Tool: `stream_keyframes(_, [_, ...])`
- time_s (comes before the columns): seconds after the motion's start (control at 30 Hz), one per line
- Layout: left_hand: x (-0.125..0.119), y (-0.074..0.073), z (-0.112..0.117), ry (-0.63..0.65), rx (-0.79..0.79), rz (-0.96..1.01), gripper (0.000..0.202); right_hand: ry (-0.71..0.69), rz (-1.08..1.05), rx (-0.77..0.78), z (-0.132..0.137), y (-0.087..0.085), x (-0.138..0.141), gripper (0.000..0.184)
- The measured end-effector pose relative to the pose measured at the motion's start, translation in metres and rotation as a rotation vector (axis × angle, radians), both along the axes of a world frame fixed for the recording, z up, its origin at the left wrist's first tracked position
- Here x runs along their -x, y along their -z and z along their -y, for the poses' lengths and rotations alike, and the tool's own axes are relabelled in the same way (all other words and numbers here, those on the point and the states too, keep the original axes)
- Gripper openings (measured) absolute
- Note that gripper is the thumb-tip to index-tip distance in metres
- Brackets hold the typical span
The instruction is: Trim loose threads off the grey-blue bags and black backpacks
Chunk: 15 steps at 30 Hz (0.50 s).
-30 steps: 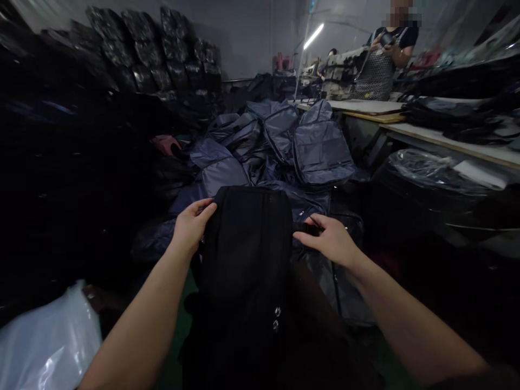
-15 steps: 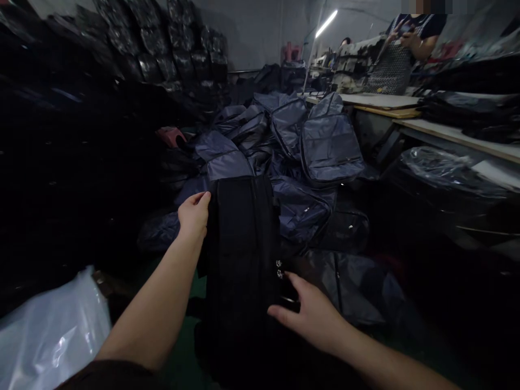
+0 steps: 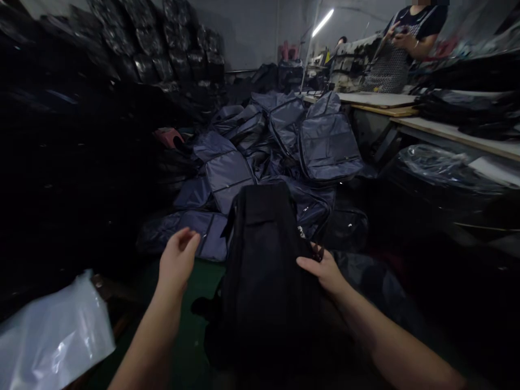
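- Black bag (image 3: 264, 271) in the middle of the view, upright and slightly tilted, above a green floor (image 3: 190, 303), with its lower part lost in shadow
- Left hand (image 3: 177, 259) just beside the bag's left edge, not touching it; grip spread loosely, fingers slightly curled in the air
- Right hand (image 3: 323, 272) against the bag's right edge, just below a small dark strap (image 3: 317, 252); fingers pressed onto the fabric, thumb hidden, so any pinch impossible to tell
- Navy bags (image 3: 327, 146) heaped on the floor beyond the black bag, some lying flat, some propped up
- White plastic sheet (image 3: 52, 330) at lower left, near the left hand
- Dark stacked bundles (image 3: 142, 43) piled high against the far wall
- Bench (image 3: 455, 135) along the right side, with dark bags on top and a plastic-wrapped bundle (image 3: 434, 165) below
- Co-worker (image 3: 396, 59) in a checked apron beyond the bench, hands raised together at chest height
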<state>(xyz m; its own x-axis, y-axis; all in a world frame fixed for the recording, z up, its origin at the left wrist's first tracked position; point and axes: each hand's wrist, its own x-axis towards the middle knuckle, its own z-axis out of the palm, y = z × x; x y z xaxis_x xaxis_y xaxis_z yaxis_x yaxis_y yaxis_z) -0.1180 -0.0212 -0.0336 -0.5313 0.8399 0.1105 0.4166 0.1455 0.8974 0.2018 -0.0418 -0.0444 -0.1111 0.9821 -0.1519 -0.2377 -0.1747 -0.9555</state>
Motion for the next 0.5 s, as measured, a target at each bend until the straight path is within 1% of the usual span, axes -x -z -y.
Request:
stream_keyframes(0.03, [-0.005, 0.007, 0.021, 0.032, 0.040, 0.038, 0.046, 0.026, -0.033, 0.031, -0.006, -0.001, -0.004, 0.041])
stream_keyframes(0.07, [-0.011, 0.013, 0.042, 0.025, 0.060, 0.090, 0.040, 0.049, -0.058, 0.060, -0.012, -0.001, -0.009, 0.040])
stream_keyframes(0.13, [-0.026, 0.024, 0.078, 0.025, 0.162, 0.159, 0.033, 0.080, -0.088, 0.101, -0.020, 0.000, -0.017, 0.037])
stream_keyframes(0.2, [-0.043, 0.027, 0.100, 0.132, 0.214, 0.167, 0.038, 0.102, -0.107, 0.119, -0.025, 0.002, -0.023, 0.035])
stream_keyframes(0.23, [-0.052, 0.027, 0.106, 0.207, 0.234, 0.168, 0.042, 0.106, -0.112, 0.124, -0.026, 0.003, -0.026, 0.035])
stream_keyframes(0.27, [-0.059, 0.025, 0.108, 0.280, 0.249, 0.165, 0.044, 0.104, -0.110, 0.127, -0.027, 0.003, -0.029, 0.036])
stream_keyframes(0.3, [-0.066, 0.022, 0.108, 0.328, 0.258, 0.155, 0.043, 0.097, -0.104, 0.131, -0.027, 0.003, -0.031, 0.036])
stream_keyframes(0.33, [-0.071, 0.018, 0.105, 0.337, 0.258, 0.134, 0.041, 0.085, -0.102, 0.132, -0.027, 0.002, -0.032, 0.037])
stream_keyframes(0.37, [-0.075, 0.015, 0.101, 0.317, 0.249, 0.106, 0.037, 0.070, -0.101, 0.131, -0.027, 0.001, -0.033, 0.037])
stream_keyframes(0.43, [-0.082, 0.009, 0.091, 0.235, 0.206, 0.057, 0.028, 0.047, -0.102, 0.130, -0.027, -0.001, -0.034, 0.040])
stream_keyframes(0.5, [-0.088, 0.006, 0.083, 0.216, 0.190, 0.064, 0.025, 0.039, -0.101, 0.127, -0.027, -0.003, -0.034, 0.044])
